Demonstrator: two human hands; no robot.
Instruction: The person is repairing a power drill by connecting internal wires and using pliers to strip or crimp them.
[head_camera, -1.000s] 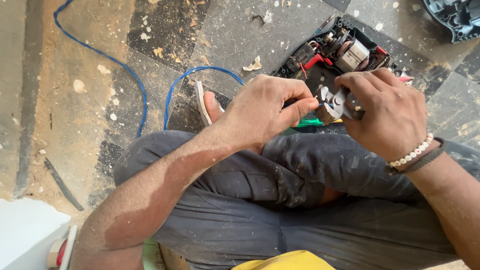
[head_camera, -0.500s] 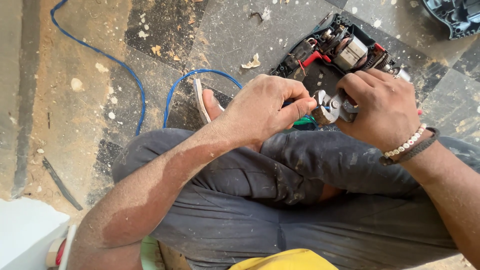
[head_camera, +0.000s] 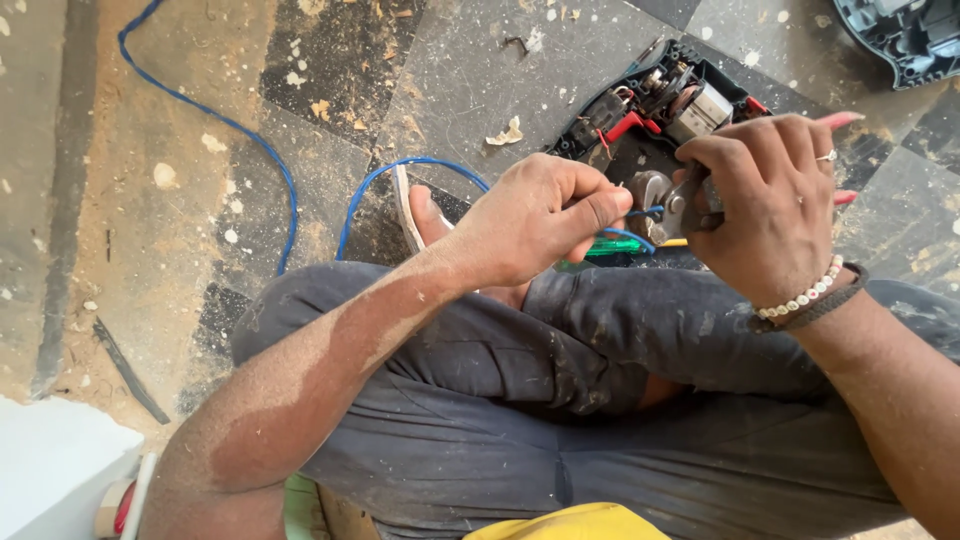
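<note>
Head view: hands (head_camera: 540, 220) pinching wire (head_camera: 645, 211)

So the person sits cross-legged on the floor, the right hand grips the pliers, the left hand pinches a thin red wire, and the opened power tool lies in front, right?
Not quite: the thin wire pinched by the left hand is blue, not red, as the head view shows. The rest holds: the right hand grips the metal pliers, and the opened power tool lies on the floor ahead of the crossed legs.
</note>
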